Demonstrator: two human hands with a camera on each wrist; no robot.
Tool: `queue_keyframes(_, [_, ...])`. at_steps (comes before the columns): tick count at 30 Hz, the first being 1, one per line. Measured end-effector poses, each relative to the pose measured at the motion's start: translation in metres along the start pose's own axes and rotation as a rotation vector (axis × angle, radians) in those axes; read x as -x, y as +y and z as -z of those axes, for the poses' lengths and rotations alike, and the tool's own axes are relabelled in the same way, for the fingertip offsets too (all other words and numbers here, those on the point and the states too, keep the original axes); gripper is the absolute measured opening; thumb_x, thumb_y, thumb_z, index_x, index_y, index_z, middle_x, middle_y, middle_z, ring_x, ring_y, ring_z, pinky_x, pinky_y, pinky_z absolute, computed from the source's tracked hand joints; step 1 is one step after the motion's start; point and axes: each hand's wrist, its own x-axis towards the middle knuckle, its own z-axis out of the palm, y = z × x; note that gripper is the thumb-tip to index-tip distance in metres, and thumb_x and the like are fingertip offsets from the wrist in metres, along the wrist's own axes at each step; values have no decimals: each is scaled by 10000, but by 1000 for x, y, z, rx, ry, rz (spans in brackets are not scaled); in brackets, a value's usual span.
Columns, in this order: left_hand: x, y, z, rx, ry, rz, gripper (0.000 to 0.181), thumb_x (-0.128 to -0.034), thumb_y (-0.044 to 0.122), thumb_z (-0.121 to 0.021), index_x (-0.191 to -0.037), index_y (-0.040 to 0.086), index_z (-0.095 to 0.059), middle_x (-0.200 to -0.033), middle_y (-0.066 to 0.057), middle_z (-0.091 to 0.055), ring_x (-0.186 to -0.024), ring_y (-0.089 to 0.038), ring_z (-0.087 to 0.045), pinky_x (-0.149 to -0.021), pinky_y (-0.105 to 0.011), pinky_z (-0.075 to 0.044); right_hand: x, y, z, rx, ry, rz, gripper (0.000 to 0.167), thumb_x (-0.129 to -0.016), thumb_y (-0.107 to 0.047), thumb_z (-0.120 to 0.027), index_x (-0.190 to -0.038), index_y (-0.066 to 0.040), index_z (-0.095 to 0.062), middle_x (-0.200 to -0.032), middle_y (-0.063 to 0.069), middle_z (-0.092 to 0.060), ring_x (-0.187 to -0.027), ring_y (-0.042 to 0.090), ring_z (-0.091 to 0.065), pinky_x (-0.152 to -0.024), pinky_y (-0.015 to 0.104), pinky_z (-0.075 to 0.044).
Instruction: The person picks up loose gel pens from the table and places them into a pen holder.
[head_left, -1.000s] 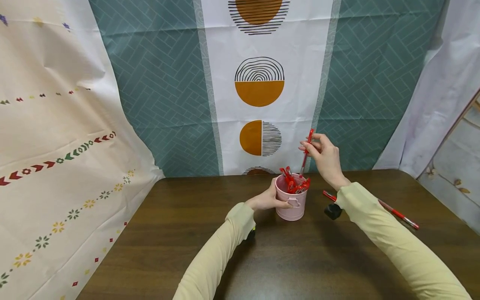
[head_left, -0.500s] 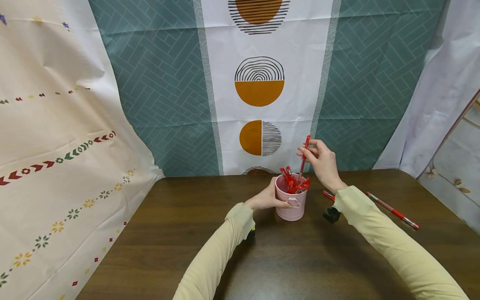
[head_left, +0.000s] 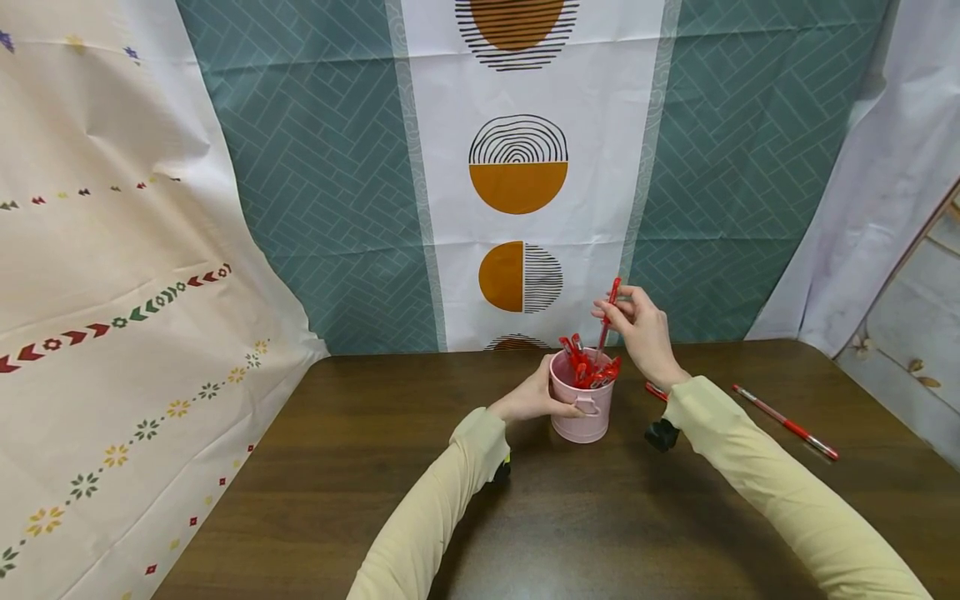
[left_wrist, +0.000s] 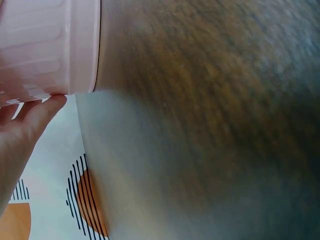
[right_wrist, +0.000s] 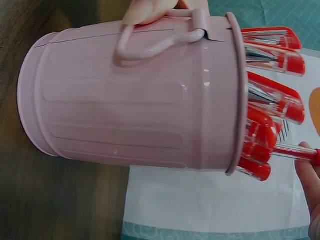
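A pink metal bucket stands upright on the table, with several red-capped pens leaning in it. My left hand grips the bucket's left side, thumb across its front near the small handle. Above the rim, my right hand pinches a red pen near its upper end. That pen is nearly upright, its lower part down inside the bucket among the others. In the left wrist view, fingers touch the bucket's wall. The pen's lower tip is hidden.
On the brown table, one red pen lies to the right, and another red pen lies partly behind the right wrist. Patterned cloth hangs along the table's back edge, with more cloth at the left and right.
My right hand has come down and slightly left, lowering the pen further into the bucket. The left hand and the bucket have stayed put.
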Motion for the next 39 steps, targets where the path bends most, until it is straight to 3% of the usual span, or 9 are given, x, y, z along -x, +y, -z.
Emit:
queue_keyframes(11, [2, 3, 0, -8, 21, 9, 866, -681, 171, -794, -1338, 140, -231, -1226, 53, -410, -1088, -88, -428, -919, -280, -337, 6, 8, -3, 1, -50, -4, 548, -881, -81, -583, -1354, -134, -312, -964, 135, -645, -808, 260, -635, -703, 341, -481])
queue_keyframes(22, [0, 3, 0, -5, 14, 12, 861, -682, 171, -792, -1335, 150, -231, -1214, 61, -411, -1078, -82, -431, -909, -270, -347, 8, 7, -9, 37, -59, 24, 490, -875, -43, -582, -1304, -94, -350, -959, 161, -642, -816, 249, -633, -720, 386, -478])
queue_keyframes(39, [1, 2, -2, -5, 41, 11, 831, -660, 176, -806, -1301, 152, -277, -1180, 73, -442, -1050, -75, -455, -887, -260, -364, 17, 14, -12, 59, -165, 72, 464, -781, 39, -670, -1178, -68, -453, -977, 142, -631, -848, 253, -625, -716, 381, -481])
